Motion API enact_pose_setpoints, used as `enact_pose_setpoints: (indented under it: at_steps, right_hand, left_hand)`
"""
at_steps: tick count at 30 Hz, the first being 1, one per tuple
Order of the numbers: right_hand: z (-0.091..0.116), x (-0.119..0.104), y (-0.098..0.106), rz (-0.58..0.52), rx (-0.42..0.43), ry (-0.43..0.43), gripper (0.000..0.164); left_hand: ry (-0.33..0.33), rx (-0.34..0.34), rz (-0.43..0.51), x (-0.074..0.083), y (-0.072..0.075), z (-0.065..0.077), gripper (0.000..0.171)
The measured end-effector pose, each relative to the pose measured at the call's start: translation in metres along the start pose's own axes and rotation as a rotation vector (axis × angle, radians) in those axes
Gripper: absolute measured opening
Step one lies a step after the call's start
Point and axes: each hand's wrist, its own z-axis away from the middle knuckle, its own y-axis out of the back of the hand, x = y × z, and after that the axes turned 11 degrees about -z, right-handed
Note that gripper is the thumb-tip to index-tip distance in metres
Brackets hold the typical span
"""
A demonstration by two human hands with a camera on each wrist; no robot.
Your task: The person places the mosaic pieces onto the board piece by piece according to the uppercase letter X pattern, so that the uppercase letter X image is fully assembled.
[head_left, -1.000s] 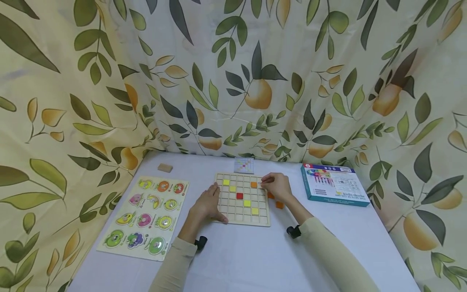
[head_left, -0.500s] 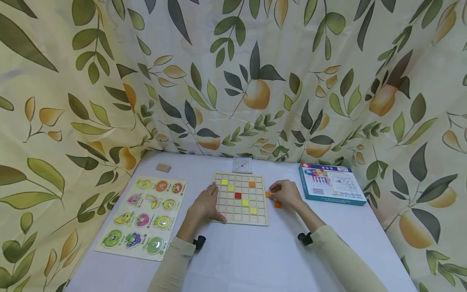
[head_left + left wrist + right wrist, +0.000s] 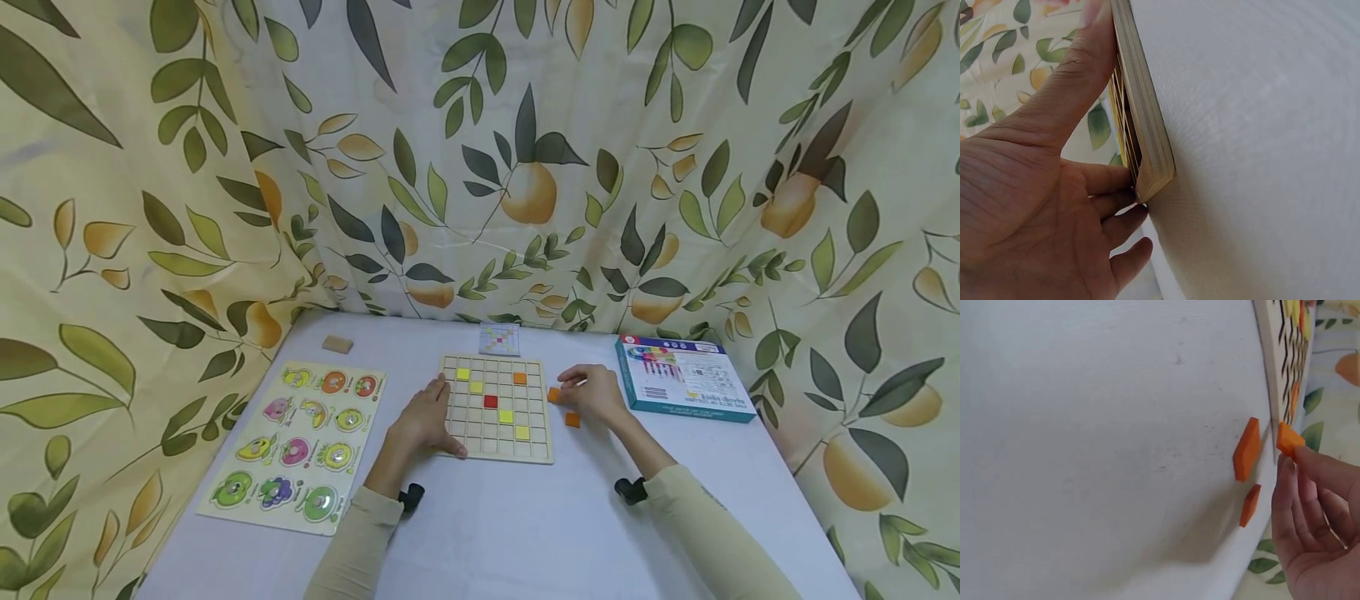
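Note:
A wooden grid board lies on the table with yellow, red and orange square tiles in some cells. My left hand rests at its left side, fingers along that edge and thumb at the front edge. In the left wrist view the fingers are extended at the board's corner. Just right of the board, my right hand pinches an orange tile between thumb and fingertips. Two more orange tiles lie on the cloth below it in the right wrist view, a nearer tile and a smaller-looking tile.
A fruit puzzle board lies to the left, with a small wooden block behind it. Behind the grid board is a patterned card. A flat box sits at the right. Patterned curtains surround the white-covered table.
My right hand has moved from the grid board's upper right edge back to the orange tiles beside it and taken hold of one. The left hand has stayed on the board.

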Motion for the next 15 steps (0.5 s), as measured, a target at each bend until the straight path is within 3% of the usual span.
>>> enact_pose_setpoints:
  at_steps: [6,15]
  right_hand:
    - [-0.007,-0.013,-0.007,-0.025,0.01,0.067,0.025]
    - [-0.018,-0.028,-0.037,-0.106,-0.024,0.106,0.022]
  left_hand:
    - [0.004,0.004,-0.002,0.0,0.002,0.001,0.141]
    - [-0.008,-0.004,-0.011,-0.001,0.001,-0.001,0.141]
